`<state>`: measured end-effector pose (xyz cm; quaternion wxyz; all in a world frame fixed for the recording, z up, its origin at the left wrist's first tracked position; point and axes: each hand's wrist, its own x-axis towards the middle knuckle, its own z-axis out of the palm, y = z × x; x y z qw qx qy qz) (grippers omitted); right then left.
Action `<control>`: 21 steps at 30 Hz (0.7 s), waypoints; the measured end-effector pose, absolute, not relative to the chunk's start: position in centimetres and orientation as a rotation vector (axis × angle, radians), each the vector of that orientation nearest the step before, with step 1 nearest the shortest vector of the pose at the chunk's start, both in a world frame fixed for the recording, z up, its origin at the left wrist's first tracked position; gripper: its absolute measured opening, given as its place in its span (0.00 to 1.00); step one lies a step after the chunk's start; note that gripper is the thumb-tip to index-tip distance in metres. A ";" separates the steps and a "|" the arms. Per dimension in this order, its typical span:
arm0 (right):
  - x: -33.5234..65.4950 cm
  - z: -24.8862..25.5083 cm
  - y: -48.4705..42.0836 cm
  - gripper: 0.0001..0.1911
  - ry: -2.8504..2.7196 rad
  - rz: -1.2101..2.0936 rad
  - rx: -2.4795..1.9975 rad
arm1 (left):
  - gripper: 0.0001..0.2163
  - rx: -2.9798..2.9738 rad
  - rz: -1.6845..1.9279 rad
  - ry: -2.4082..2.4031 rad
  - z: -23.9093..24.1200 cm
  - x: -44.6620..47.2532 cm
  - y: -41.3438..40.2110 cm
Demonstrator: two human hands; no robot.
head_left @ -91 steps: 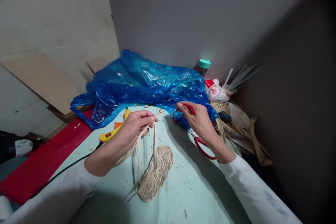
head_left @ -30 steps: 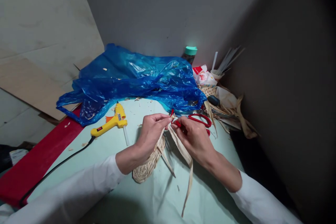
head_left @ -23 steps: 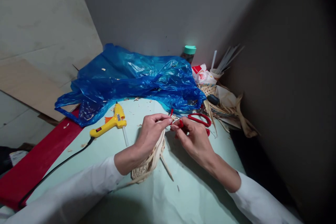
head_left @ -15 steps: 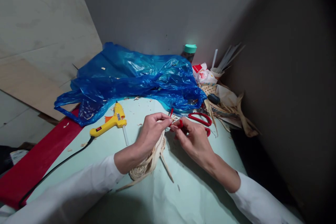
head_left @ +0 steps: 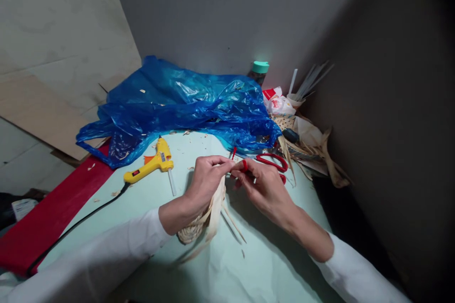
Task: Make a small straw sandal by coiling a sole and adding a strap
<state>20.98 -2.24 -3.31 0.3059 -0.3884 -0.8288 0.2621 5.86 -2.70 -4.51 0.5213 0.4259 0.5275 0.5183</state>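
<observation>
My left hand (head_left: pixel 208 177) is closed, thumb and index finger pinching the top of a pale dried-fibre braid (head_left: pixel 192 232). The braid hangs below the fingers in a coiled bundle, with long loose strips (head_left: pixel 215 210) trailing down. Facing it, my right hand (head_left: pixel 266 189) has its fingers bent and pinched at the same spot. A red band (head_left: pixel 245 165) goes round its index finger. Between the hands a thin red piece (head_left: pixel 233 153) sticks up; its kind is unclear. The fingers hide the point where the strips meet. Red-handled scissors (head_left: pixel 273 161) lie just behind my right hand.
A yellow glue gun (head_left: pixel 152 165) with a black cord lies at left. Behind spreads a crumpled blue plastic bag (head_left: pixel 177 104). At back right stand a green-lidded jar (head_left: pixel 259 71), a woven basket (head_left: pixel 305 152) and glue sticks (head_left: pixel 311 80). Fibre scraps dot the pale green table covering (head_left: pixel 263 260).
The right fingertips have shifted closer to the left ones. The hanging strips have swung and straightened, one end now pointing farther right. The view has moved slightly.
</observation>
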 end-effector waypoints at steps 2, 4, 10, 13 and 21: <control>21.0 -1.9 -1.4 0.08 -2.264 0.709 -1.011 | 0.07 1.043 1.247 1.241 -4.5 5.7 -2.7; 20.9 -0.5 -0.3 0.09 -2.310 0.694 -1.017 | 0.07 1.072 1.255 1.228 -4.6 5.6 -2.7; 19.6 0.7 4.0 0.08 -2.320 0.748 -1.063 | 0.04 1.090 1.280 1.253 -4.5 5.2 -2.9; 18.9 -0.1 5.1 0.10 -2.246 0.856 -1.112 | 0.07 1.011 1.305 1.279 -4.6 5.0 -2.6; 19.4 -2.8 0.9 0.13 -1.665 1.239 -1.215 | 0.09 0.850 1.280 1.155 -4.4 5.0 -2.6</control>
